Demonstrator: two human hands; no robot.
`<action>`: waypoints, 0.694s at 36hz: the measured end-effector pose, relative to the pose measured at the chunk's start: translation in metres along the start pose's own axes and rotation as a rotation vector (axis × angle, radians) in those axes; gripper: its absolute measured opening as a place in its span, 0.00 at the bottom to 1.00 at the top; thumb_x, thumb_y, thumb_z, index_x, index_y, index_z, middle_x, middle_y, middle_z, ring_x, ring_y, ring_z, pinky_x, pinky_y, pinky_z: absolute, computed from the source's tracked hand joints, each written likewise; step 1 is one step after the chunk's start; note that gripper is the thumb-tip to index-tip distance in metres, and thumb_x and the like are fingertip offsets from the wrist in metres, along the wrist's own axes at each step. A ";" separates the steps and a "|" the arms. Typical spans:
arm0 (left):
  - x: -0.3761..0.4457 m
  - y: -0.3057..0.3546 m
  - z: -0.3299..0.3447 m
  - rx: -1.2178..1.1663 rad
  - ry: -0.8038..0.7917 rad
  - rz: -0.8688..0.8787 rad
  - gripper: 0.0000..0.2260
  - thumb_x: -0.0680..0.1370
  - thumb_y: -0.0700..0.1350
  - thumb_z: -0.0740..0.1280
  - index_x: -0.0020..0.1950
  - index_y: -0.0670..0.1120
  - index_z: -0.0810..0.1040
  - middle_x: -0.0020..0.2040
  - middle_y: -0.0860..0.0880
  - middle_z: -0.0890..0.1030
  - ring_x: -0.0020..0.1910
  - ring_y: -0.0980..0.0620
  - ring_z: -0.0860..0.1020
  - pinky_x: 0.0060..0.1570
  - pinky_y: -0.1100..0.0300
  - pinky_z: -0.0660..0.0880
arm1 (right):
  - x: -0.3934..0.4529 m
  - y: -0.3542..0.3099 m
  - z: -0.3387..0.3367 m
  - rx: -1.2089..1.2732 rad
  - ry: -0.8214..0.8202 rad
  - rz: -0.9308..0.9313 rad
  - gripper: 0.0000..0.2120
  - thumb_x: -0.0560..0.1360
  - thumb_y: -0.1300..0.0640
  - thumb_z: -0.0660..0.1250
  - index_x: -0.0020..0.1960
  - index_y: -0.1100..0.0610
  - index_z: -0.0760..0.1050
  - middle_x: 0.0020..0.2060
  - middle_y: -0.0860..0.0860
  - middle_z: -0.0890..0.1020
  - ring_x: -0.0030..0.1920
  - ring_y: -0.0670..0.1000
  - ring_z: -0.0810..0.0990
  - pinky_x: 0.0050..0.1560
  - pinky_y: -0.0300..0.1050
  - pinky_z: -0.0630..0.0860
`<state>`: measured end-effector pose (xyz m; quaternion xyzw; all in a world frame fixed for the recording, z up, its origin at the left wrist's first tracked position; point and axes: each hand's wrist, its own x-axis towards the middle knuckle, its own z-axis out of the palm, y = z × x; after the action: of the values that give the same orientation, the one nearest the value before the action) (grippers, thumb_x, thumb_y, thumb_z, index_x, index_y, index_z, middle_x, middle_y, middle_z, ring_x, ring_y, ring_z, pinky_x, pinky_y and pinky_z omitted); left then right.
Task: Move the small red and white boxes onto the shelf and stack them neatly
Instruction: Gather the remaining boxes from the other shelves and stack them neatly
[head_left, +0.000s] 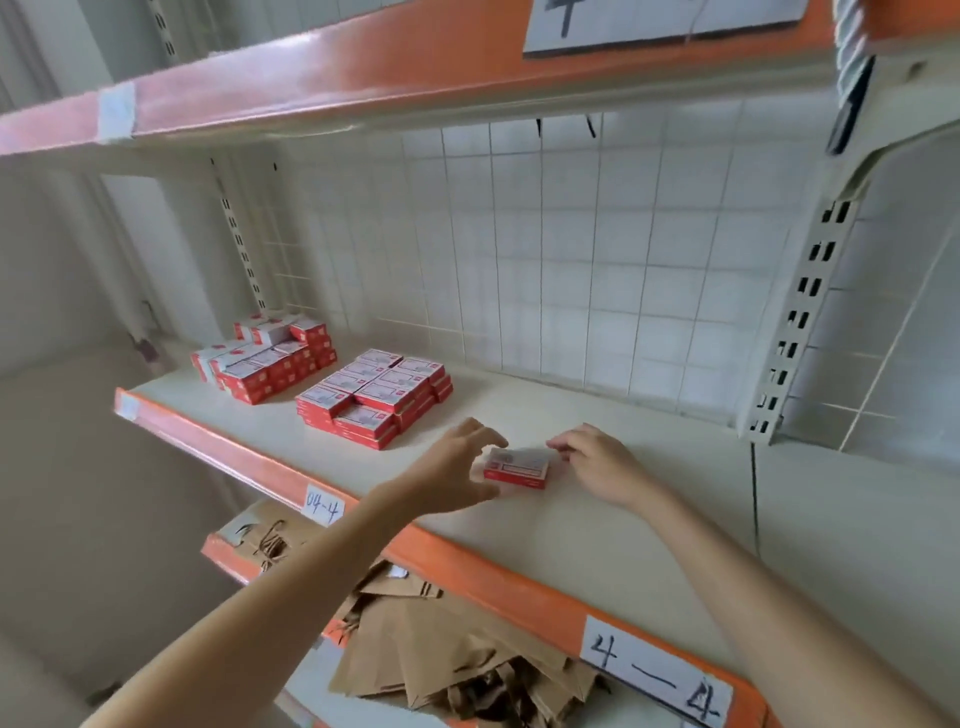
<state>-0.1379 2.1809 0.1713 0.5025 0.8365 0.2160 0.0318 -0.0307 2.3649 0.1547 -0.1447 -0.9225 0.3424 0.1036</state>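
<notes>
Sitting flat on the shelf (597, 525) near its front edge is one small red and white box (517, 469), right between the two hands. Left hand (453, 470) is just left of it, fingers spread and arched over the box's left end; can't tell if they actually touch it. Right hand (597, 460) is at the box's right end, fingers loosely bent, fingertips right at the far right corner, not wrapped around anything as far as I can see. So neither grip is pinching the box, both look spread.

Further back and left of the left hand is a neat block of stacked boxes (375, 397), and beyond that a second pile (265, 358) near the shelf's left end. Below the shelf there's a heap of brown paper bags (441, 644). Handwritten labels (655, 675) sit on the orange front rail.
</notes>
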 end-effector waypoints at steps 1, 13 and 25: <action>0.007 -0.002 0.000 -0.021 -0.014 0.016 0.20 0.72 0.43 0.73 0.62 0.44 0.75 0.57 0.47 0.72 0.54 0.51 0.73 0.52 0.65 0.69 | 0.000 0.003 0.000 -0.014 0.041 0.017 0.16 0.78 0.68 0.55 0.60 0.63 0.76 0.58 0.58 0.75 0.61 0.54 0.74 0.59 0.31 0.63; 0.031 -0.033 0.009 -0.447 0.034 -0.184 0.16 0.78 0.58 0.62 0.46 0.47 0.82 0.40 0.51 0.81 0.39 0.51 0.76 0.40 0.59 0.70 | -0.015 0.012 0.024 -0.143 0.267 -0.065 0.19 0.71 0.63 0.52 0.50 0.68 0.79 0.48 0.61 0.77 0.52 0.60 0.77 0.53 0.36 0.65; 0.032 -0.038 0.021 -0.366 0.234 -0.097 0.06 0.79 0.43 0.64 0.53 0.44 0.77 0.52 0.46 0.76 0.45 0.51 0.75 0.44 0.68 0.68 | -0.018 0.011 0.023 -0.227 0.306 -0.106 0.12 0.73 0.73 0.60 0.52 0.67 0.79 0.48 0.58 0.77 0.51 0.58 0.77 0.53 0.30 0.62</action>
<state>-0.1789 2.1997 0.1428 0.4193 0.8045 0.4192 0.0353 -0.0186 2.3526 0.1289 -0.1572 -0.9351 0.2043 0.2434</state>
